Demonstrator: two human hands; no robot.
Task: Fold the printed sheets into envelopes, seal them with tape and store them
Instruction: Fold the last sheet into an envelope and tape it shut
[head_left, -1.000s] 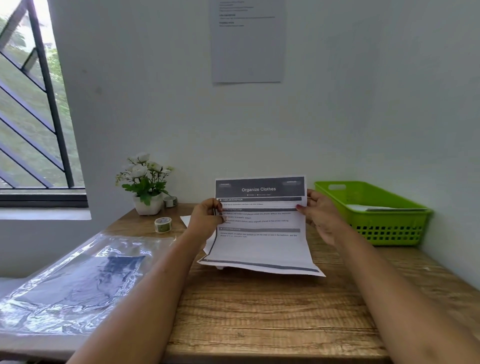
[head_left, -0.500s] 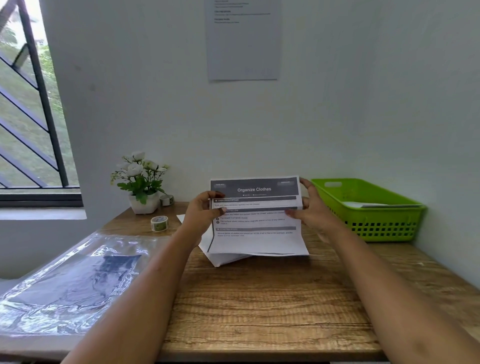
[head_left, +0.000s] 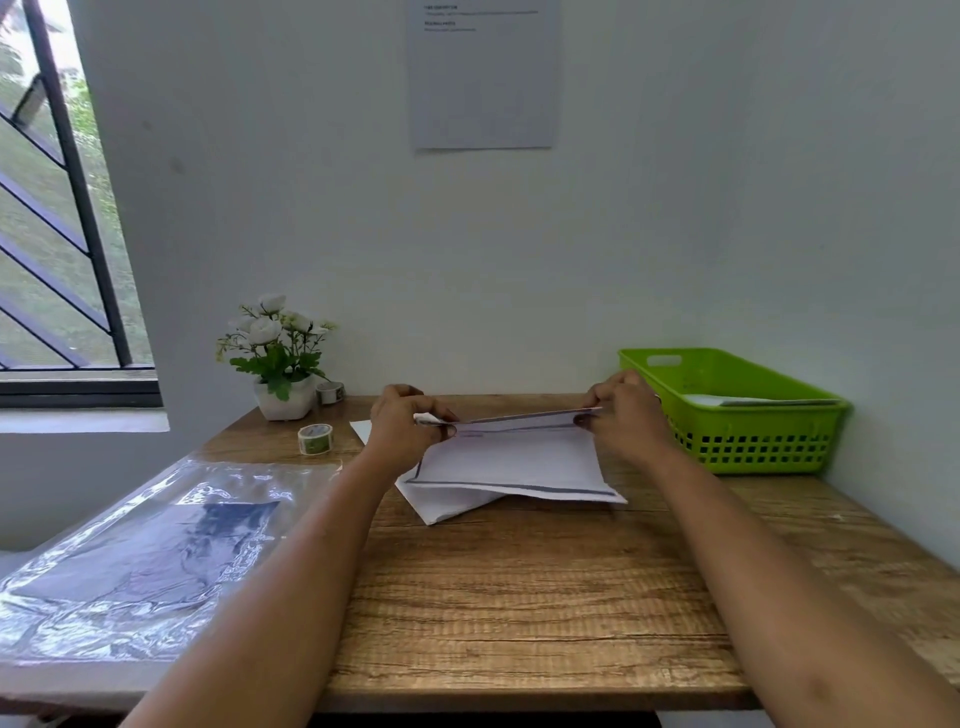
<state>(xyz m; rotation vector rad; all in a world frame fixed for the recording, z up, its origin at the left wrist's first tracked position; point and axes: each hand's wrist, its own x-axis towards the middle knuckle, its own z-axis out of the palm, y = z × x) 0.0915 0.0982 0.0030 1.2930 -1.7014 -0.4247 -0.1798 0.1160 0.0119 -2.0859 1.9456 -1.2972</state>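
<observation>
A printed sheet (head_left: 511, 460) lies on the wooden table (head_left: 519, 597) with its top part bent over towards me, edge-on to the camera. My left hand (head_left: 402, 423) pinches the left end of that folded-over edge and my right hand (head_left: 626, 415) pinches the right end. More white sheets (head_left: 447, 506) lie under it, poking out at the left. A roll of tape (head_left: 315, 439) with a green pattern stands left of my left hand. The green plastic basket (head_left: 737, 447) at the right holds white paper.
A white pot of white flowers (head_left: 278, 358) stands at the back left, with a second small tape roll (head_left: 330, 392) beside it. A clear plastic bag with dark contents (head_left: 156, 540) covers the table's left side. The wall is close behind, a window at the left.
The sheet was held upright with its print facing me. Both hands have brought its top edge forward and down, folding it over the lower part on the table.
</observation>
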